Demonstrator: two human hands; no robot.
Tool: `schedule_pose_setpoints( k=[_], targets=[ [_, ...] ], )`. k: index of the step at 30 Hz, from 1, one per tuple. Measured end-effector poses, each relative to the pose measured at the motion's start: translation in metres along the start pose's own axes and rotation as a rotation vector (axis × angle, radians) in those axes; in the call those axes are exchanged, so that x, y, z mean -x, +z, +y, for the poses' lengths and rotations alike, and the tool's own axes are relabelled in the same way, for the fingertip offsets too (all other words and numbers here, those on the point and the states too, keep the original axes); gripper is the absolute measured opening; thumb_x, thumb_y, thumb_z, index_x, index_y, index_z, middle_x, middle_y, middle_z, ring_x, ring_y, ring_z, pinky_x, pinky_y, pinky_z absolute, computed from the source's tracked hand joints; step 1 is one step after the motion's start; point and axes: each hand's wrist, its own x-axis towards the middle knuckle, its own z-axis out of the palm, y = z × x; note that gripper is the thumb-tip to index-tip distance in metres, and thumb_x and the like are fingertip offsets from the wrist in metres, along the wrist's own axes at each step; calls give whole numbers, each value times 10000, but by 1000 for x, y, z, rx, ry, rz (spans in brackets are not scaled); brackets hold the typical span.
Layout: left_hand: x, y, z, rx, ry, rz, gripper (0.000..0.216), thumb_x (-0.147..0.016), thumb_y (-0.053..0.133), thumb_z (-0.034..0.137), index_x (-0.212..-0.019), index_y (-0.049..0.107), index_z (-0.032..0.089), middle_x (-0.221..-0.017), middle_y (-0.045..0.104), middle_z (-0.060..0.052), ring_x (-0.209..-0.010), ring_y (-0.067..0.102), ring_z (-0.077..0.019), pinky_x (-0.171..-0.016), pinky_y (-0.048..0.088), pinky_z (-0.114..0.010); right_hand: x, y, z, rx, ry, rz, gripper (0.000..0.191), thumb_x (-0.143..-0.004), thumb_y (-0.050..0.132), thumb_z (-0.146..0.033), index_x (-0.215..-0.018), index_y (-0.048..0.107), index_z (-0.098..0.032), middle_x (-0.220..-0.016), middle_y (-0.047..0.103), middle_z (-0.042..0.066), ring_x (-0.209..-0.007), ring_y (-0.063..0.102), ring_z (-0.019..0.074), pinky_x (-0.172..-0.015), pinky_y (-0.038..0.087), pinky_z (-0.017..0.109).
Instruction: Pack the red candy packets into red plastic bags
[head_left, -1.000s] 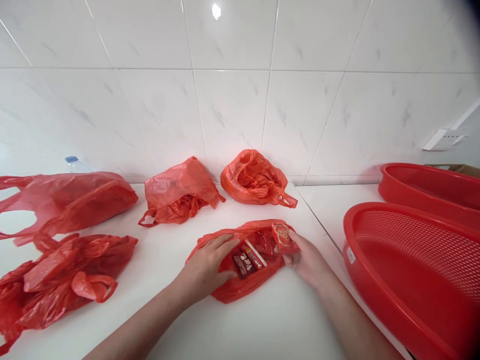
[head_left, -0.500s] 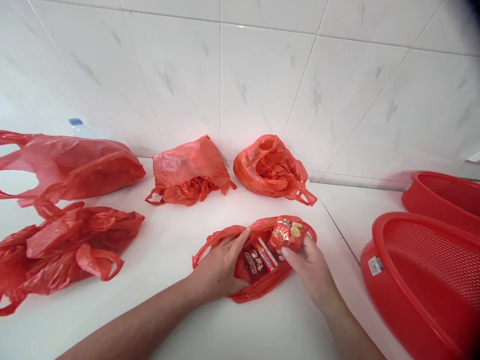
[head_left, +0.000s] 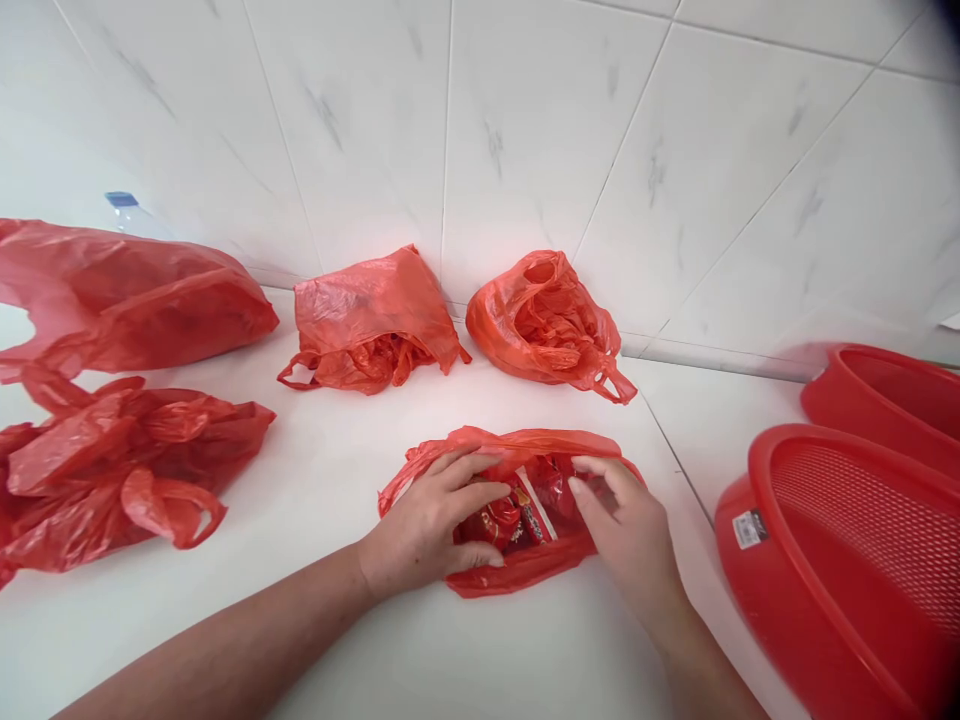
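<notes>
A small red plastic bag (head_left: pixel 517 445) lies open on the white counter, with red snack packets (head_left: pixel 525 505) showing inside it. My left hand (head_left: pixel 427 525) rests on the bag's left side, fingers spread over the opening and touching a packet. My right hand (head_left: pixel 626 525) is at the bag's right side, fingers stretched into the opening and holding nothing that I can see.
Several other red plastic bags lie around: two by the wall (head_left: pixel 371 320) (head_left: pixel 547 320) and two at the left (head_left: pixel 127 300) (head_left: pixel 112 470). Two red plastic baskets (head_left: pixel 847 560) (head_left: pixel 885 390) stand at the right. A bottle cap (head_left: pixel 120 200) shows behind the left bags.
My right hand held a red packet above the bag; the packet is now inside and the hand is empty in the opening. My left hand shifted over the packets.
</notes>
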Motion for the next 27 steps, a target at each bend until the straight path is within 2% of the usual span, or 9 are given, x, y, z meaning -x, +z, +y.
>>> schedule_pose_setpoints(
  k=[3, 7, 9, 12, 15, 19, 23, 27],
  targets=[
    [-1, 2, -2, 13, -39, -58, 567, -698, 740, 458, -1204, 579, 259, -1344, 518, -101, -1291, 397, -333, -1034, 386, -504, -5, 1, 9, 146, -88, -7, 292, -829, 540, -342, -1106, 585, -261, -1176, 596, 59, -1095, 531, 252, -949, 427, 447],
    [-2, 3, 0, 38, -128, -57, 490, -715, 730, 313, -1176, 576, 249, -1343, 517, -83, -1265, 437, -289, -1017, 432, -444, -6, 9, 14, 266, -127, -92, 654, -723, 637, -296, -1339, 427, -237, -1310, 509, 95, -1216, 450, 293, -1003, 386, 478],
    [-2, 4, 1, 18, -155, -29, 467, -731, 685, 222, -1181, 560, 242, -1357, 505, -75, -1263, 444, -262, -1034, 423, -418, -7, 10, 14, 313, -122, -128, 728, -685, 656, -272, -1363, 400, -216, -1324, 498, 106, -1210, 459, 298, -993, 400, 470],
    [0, 6, 1, -25, -166, 7, 488, -746, 612, 151, -1219, 527, 234, -1374, 490, -69, -1287, 419, -245, -1066, 391, -414, -8, 7, 12, 340, -99, -153, 688, -684, 640, -262, -1337, 430, -216, -1287, 542, 98, -1178, 498, 288, -972, 418, 453],
    [1, 8, 0, -54, -176, 14, 522, -761, 571, 134, -1266, 494, 241, -1399, 461, -65, -1309, 396, -241, -1069, 390, -417, -9, 0, 6, 289, -27, -132, 534, -705, 619, -282, -1228, 515, -250, -1189, 614, 61, -1097, 562, 270, -934, 443, 440],
    [2, 8, -2, -59, -186, 16, 563, -771, 553, 136, -1312, 457, 257, -1427, 413, -64, -1300, 412, -233, -1048, 419, -396, -8, -10, 3, -94, 157, -137, 367, -757, 619, -373, -1108, 560, -283, -1087, 664, 18, -976, 623, 226, -836, 497, 374],
    [3, 8, -1, -60, -186, 31, 561, -770, 570, 144, -1308, 461, 259, -1420, 405, -66, -1286, 424, -232, -1040, 427, -383, -8, -13, 5, -588, 223, -54, 255, -800, 611, -416, -996, 628, -253, -1007, 677, 20, -931, 615, 200, -792, 508, 331],
    [3, 7, 0, -53, -190, 37, 555, -776, 589, 162, -1306, 461, 269, -1419, 398, -72, -1280, 428, -241, -1023, 439, -395, -8, -14, 3, -1068, 308, -126, 257, -835, 576, -432, -937, 676, -219, -972, 682, 41, -921, 602, 211, -746, 539, 357]
  ],
)
